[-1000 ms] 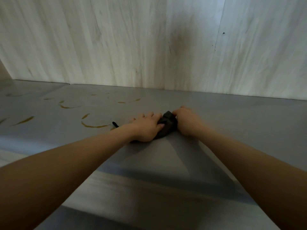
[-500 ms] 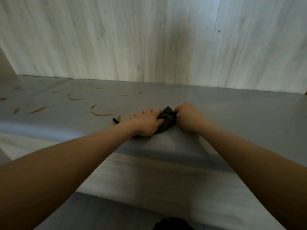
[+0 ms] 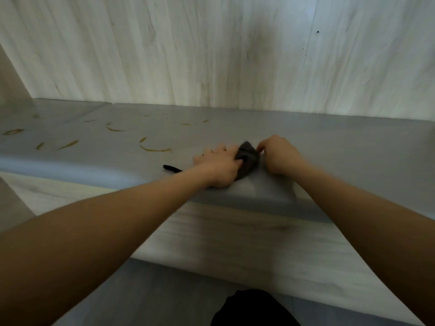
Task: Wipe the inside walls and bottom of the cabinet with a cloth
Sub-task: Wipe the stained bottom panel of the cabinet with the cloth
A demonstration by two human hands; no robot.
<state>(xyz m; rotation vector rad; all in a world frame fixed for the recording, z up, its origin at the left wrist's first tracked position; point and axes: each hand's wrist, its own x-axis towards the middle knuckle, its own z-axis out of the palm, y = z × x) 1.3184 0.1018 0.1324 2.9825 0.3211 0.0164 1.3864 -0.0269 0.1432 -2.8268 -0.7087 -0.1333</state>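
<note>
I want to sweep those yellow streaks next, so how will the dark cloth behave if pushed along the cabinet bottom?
The dark cloth looks soft: it sits bunched between the left hand and right hand, so it probably crumples rather than slides flat. A loose tail trails behind the left wrist and will likely drag.

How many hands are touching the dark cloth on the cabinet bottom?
2: the left hand grips the cloth from its left side, and the right hand pinches it from its right.
</note>
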